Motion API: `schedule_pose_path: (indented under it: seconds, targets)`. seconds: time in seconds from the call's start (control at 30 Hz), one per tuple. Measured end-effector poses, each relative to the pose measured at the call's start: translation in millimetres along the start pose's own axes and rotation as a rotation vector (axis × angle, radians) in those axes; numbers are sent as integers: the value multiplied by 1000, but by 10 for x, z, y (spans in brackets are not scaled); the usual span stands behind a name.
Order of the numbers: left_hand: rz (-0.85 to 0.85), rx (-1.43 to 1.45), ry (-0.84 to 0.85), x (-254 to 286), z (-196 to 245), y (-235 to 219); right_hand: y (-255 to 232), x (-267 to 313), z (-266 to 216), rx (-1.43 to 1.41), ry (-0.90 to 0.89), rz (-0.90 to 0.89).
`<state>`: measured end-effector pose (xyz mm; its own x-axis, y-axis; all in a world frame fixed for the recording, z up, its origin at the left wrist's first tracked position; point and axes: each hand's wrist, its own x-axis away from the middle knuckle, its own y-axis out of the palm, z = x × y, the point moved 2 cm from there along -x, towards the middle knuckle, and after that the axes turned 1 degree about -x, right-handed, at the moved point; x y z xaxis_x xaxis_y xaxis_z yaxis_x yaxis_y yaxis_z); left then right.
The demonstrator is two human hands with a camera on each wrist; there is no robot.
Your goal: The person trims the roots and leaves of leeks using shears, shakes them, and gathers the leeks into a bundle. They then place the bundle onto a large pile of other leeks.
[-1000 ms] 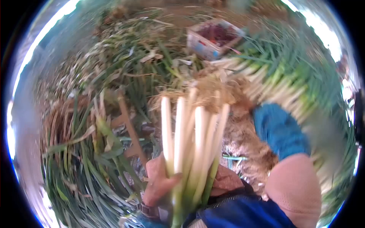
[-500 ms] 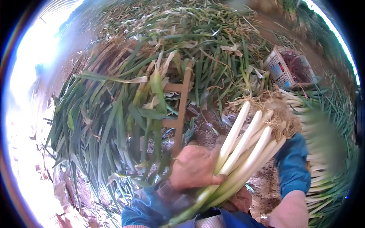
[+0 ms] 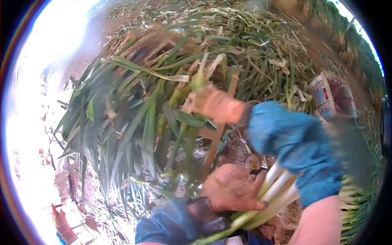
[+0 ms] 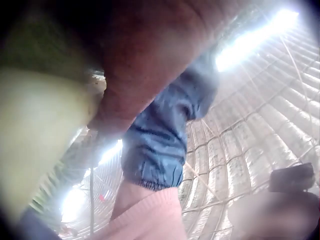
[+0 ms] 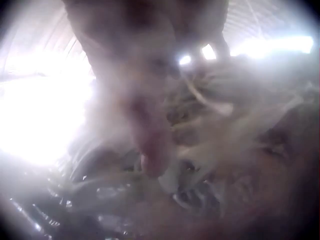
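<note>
While gripping the bunch of leeks (image 3: 273,190) at five o'clock, left hand (image 3: 230,188); right hand (image 3: 214,104) reached into the leaf pile (image 3: 134,106) at eleven o'clock, finger spread unclear.

Leeks (image 3: 277,185) showed white stalks, green lower down. Sleeve (image 3: 294,143) was blue; crate (image 3: 322,96) white, with a red and blue label.
</note>
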<state>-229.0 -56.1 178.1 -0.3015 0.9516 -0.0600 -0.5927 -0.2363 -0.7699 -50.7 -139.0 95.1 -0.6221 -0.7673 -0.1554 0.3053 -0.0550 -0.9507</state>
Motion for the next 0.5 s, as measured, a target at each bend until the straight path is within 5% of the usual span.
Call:
schedule_pose_path:
  seconds: [0.1,0.3,0.33,0.4,0.5]
  targets:
    - [17,69,-31,38,-148,-100,736,-505,-353,-3,-15,-16]
    - [-500,276,-184,-18,-254,-57,1045,-519,-303,-473,71,-347]
    - [-547,308,-175,-23,-261,-34,1070,-501,-346,-477,72,-296]
    - [-549,347,-144,-26,-299,-39,966,-488,-591,-485,64,-190]
    - [-624,392,-258,-123,-232,-245,336,-332,-868,-723,-157,-387]
